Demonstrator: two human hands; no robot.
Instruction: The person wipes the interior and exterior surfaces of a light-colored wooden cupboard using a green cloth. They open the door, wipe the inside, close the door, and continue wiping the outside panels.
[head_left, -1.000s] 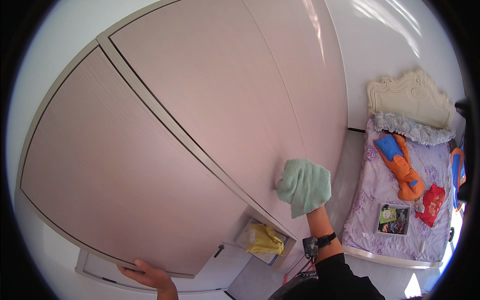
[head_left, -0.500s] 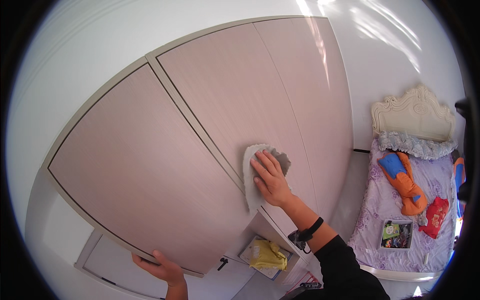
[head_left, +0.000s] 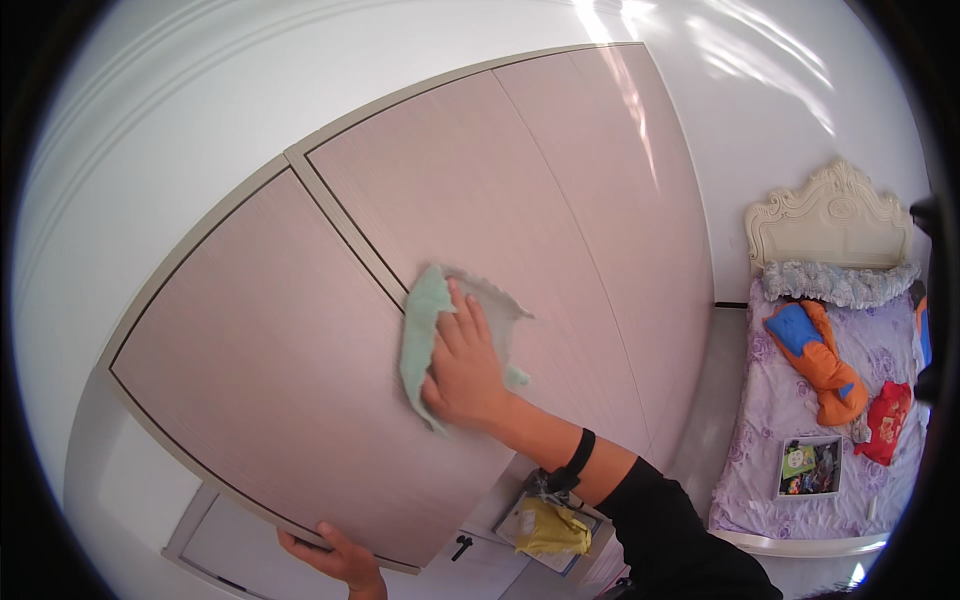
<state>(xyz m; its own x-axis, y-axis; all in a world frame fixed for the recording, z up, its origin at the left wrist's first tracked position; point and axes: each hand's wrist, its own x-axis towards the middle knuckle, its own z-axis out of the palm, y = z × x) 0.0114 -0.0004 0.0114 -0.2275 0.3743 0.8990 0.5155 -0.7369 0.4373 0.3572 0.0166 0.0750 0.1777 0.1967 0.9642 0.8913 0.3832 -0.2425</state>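
My right hand (head_left: 468, 372) presses a pale green and grey cleaning cloth (head_left: 424, 318) flat against the pinkish wood-grain wardrobe (head_left: 300, 330). The cloth lies over the strip between two doors, its edges sticking out around my fingers. A black band (head_left: 573, 458) circles my right wrist. At the lower left, my left hand (head_left: 338, 560) grips the edge of the wardrobe, with the thumb on the front face and the other fingers partly hidden.
A yellow bag (head_left: 555, 530) rests on a low surface below the wardrobe. To the right stands a bed with a carved cream headboard (head_left: 832, 225). On its purple floral sheet (head_left: 745, 480) lie an orange and blue garment (head_left: 825, 375), a red packet (head_left: 886, 425) and a box of small items (head_left: 808, 468).
My right hand has slid the cloth leftward and slightly up across the wardrobe front, and the cloth's green side now shows. My left hand stays at the lower edge.
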